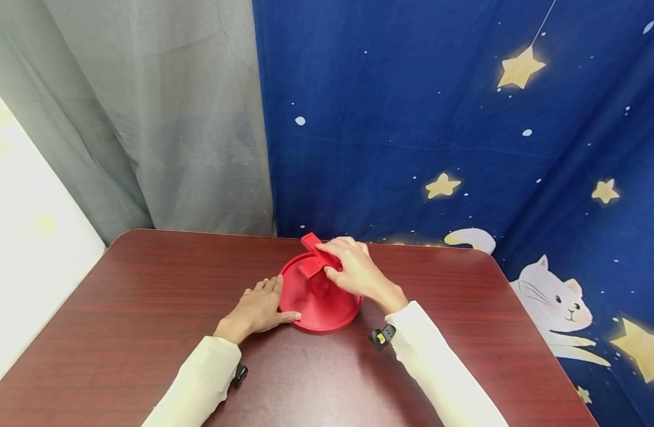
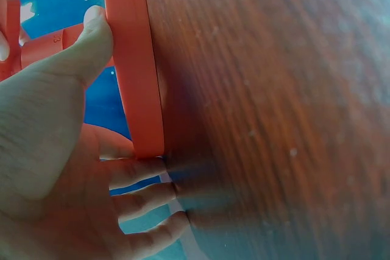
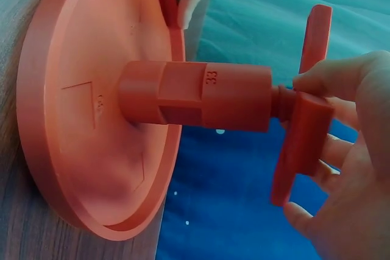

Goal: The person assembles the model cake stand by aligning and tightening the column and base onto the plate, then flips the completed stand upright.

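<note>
On the table stands a red round dish-like base [image 1: 324, 314] with a raised rim. In the right wrist view, a thick post [image 3: 189, 92] marked 33 rises from its middle. A thin neck joins the post to a red piece with flat arms [image 3: 309, 126]. My right hand [image 1: 359, 270] grips this armed piece, thumb on one side and fingers behind. My left hand [image 1: 257, 308] holds the base at its left rim, thumb over the edge. In the left wrist view, the other fingers spread along the outer wall, their tips at the tabletop.
The reddish-brown wooden table [image 1: 188, 284] has its back edge just behind the base. Beyond it hang a grey curtain [image 1: 198, 118] and a blue curtain with stars [image 1: 380, 118]. A white surface [image 1: 28, 237] lies at the left. Both wrists wear small black devices.
</note>
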### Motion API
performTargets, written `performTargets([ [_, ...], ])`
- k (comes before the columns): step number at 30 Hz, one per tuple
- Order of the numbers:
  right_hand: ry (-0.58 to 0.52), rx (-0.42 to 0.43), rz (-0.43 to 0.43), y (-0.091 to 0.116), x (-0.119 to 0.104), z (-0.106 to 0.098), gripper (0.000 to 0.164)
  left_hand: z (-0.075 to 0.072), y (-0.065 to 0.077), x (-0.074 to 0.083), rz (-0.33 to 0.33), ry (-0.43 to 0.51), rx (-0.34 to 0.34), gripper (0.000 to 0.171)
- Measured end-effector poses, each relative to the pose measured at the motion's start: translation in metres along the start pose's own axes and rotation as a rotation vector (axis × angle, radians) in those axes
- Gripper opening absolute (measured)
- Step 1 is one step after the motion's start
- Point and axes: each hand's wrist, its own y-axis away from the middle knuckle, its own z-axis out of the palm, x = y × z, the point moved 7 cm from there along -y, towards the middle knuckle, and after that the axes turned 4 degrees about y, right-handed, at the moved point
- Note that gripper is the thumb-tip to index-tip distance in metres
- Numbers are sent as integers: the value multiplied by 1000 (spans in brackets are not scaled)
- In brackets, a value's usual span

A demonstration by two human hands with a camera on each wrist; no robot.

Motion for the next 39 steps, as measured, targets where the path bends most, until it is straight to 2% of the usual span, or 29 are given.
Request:
performTargets([
  [6,83,-11,-3,-1,-1,6,47,0,-1,0,-6,11,-3,101],
  [13,101,-7,26,-1,-2,8,49,0,-1,-1,-5,7,-2,100],
  [16,63,-16,33,0,1,8,50,1,-1,-1,-3,8,-4,101],
  [21,-98,15,64,3,11,0,47,1,-1,-1,0,-1,-4,101],
  [26,-234,53,151,6,26,-5,40,2,-2,-2,-4,1,-2,101],
  [33,-290,78,270,10,43,-4,31,2,-1,-2,-5,-2,-2,102],
  [39,-317,106,287,12,46,-4,28,2,-2,-2,-15,11,-8,102],
])
